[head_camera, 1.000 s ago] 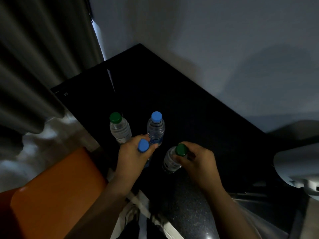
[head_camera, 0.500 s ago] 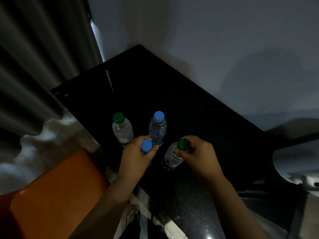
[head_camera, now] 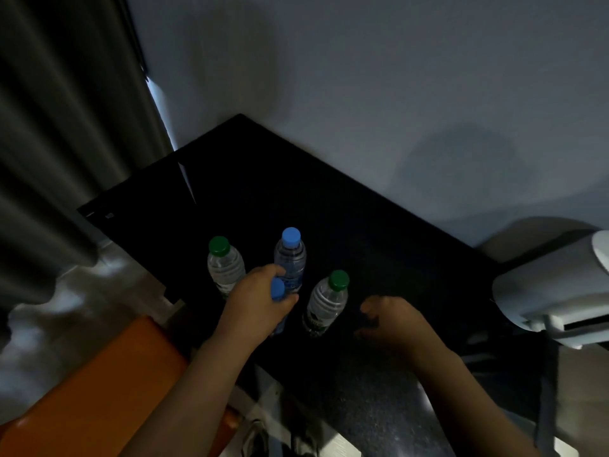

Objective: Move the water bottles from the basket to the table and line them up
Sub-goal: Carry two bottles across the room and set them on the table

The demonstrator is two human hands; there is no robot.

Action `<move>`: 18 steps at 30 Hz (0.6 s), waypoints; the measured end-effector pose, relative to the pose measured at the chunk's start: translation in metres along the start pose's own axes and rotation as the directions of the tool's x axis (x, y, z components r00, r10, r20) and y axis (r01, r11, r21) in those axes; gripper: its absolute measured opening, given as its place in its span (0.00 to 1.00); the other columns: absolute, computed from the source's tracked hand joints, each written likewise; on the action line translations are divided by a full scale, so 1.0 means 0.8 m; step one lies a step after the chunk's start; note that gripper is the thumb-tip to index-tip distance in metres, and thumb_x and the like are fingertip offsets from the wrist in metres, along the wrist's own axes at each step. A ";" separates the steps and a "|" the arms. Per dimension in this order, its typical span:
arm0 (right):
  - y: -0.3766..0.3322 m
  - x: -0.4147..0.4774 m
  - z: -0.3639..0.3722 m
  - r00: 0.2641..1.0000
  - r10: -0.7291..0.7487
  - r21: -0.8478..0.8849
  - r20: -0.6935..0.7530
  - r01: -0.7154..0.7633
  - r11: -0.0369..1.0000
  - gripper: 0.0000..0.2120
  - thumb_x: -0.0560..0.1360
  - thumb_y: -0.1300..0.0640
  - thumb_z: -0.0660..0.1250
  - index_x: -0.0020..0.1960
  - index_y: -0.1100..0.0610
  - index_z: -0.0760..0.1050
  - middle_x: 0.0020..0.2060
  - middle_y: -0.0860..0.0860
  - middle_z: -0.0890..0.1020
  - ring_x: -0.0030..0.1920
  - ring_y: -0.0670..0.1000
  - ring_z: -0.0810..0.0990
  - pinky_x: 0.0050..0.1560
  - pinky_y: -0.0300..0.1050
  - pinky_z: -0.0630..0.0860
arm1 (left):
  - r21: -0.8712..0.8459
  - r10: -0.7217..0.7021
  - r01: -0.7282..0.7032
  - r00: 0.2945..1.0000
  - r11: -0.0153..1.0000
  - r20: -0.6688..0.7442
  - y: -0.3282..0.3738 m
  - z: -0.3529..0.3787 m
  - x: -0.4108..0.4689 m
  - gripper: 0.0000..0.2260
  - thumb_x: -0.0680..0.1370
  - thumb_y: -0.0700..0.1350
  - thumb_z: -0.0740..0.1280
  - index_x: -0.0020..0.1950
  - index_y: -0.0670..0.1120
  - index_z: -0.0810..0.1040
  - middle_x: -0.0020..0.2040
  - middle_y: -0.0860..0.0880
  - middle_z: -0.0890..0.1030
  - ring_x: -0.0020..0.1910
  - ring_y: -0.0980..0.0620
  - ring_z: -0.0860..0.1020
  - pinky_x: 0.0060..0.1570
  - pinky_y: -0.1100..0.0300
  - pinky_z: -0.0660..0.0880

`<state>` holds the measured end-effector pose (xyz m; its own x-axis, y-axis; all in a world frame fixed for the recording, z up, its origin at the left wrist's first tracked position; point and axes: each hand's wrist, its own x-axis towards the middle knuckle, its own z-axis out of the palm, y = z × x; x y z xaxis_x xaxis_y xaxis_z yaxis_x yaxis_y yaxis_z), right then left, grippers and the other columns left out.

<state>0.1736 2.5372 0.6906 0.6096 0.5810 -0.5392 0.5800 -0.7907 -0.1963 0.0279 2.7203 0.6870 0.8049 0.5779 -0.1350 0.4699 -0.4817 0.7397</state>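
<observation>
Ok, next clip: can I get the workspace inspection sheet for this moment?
Surface: black table, dark and glossy.
Job's things: left green-capped bottle, rear blue-capped bottle and right green-capped bottle stand upright on the table, not in one line; near blue-capped bottle is in hand. Basket not in view.
Clutter: nothing seen.
Hands: left hand grips the near blue-capped bottle at its top; right hand is loosely curled, empty, apart from the right green-capped bottle.
Cables: nothing seen.
Surroundings: curtain at left, wall behind, orange seat near left, white object at right.
</observation>
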 end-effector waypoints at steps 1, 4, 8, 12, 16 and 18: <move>0.000 -0.004 0.002 1.000 0.009 0.000 0.003 -0.009 1.000 0.25 0.72 0.47 0.71 0.66 0.52 0.71 0.60 0.50 0.78 0.58 0.50 0.77 0.55 0.44 0.76 | 0.042 0.040 -0.040 0.999 0.998 0.011 0.006 -0.007 -0.001 0.19 0.74 0.48 0.72 0.63 0.49 0.73 0.56 0.50 0.76 0.51 0.57 0.74 0.48 0.68 0.67; -0.002 -0.020 0.003 0.999 0.043 0.016 -0.030 -0.043 0.999 0.23 0.73 0.47 0.70 0.65 0.51 0.72 0.60 0.49 0.78 0.58 0.49 0.77 0.57 0.43 0.75 | 0.128 0.142 -0.150 0.987 0.980 0.069 0.030 -0.028 -0.004 0.21 0.74 0.49 0.71 0.65 0.49 0.72 0.61 0.50 0.75 0.58 0.53 0.74 0.53 0.65 0.69; -0.001 -0.050 0.003 0.994 0.085 0.072 -0.070 -0.080 0.994 0.19 0.73 0.49 0.70 0.63 0.51 0.75 0.58 0.48 0.79 0.57 0.48 0.78 0.57 0.43 0.76 | 0.103 0.206 -0.236 0.948 0.966 0.241 0.063 -0.043 -0.014 0.19 0.74 0.49 0.71 0.63 0.52 0.73 0.61 0.53 0.75 0.58 0.55 0.74 0.56 0.62 0.72; 0.010 -0.091 0.007 0.979 0.175 0.174 -0.109 -0.155 0.973 0.20 0.74 0.49 0.70 0.64 0.50 0.75 0.58 0.48 0.80 0.57 0.47 0.79 0.58 0.42 0.76 | 0.170 0.230 -0.342 0.854 0.924 0.467 0.092 -0.033 -0.021 0.17 0.73 0.51 0.71 0.59 0.50 0.75 0.56 0.52 0.76 0.53 0.55 0.75 0.53 0.60 0.74; 0.032 -0.140 0.012 0.958 0.254 0.243 -0.131 -0.218 0.945 0.19 0.74 0.51 0.70 0.63 0.52 0.76 0.57 0.49 0.81 0.57 0.48 0.79 0.58 0.44 0.76 | 0.194 0.234 -0.416 0.774 0.888 0.588 0.120 0.003 -0.029 0.21 0.73 0.52 0.72 0.64 0.52 0.72 0.61 0.51 0.74 0.56 0.54 0.74 0.55 0.59 0.74; 0.047 -0.169 0.015 0.936 0.310 0.277 -0.166 -0.257 0.926 0.17 0.73 0.51 0.70 0.62 0.52 0.77 0.56 0.49 0.82 0.56 0.48 0.80 0.57 0.44 0.76 | 0.182 0.258 -0.461 0.733 0.868 0.630 0.137 0.027 -0.036 0.23 0.73 0.52 0.71 0.66 0.52 0.71 0.62 0.52 0.73 0.57 0.55 0.73 0.54 0.62 0.74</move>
<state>0.1066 2.4271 0.7464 0.8402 0.3308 -0.4297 0.2300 -0.9350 -0.2700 0.0641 2.6369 0.7578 0.9392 -0.1155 -0.3233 0.1024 -0.8046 0.5850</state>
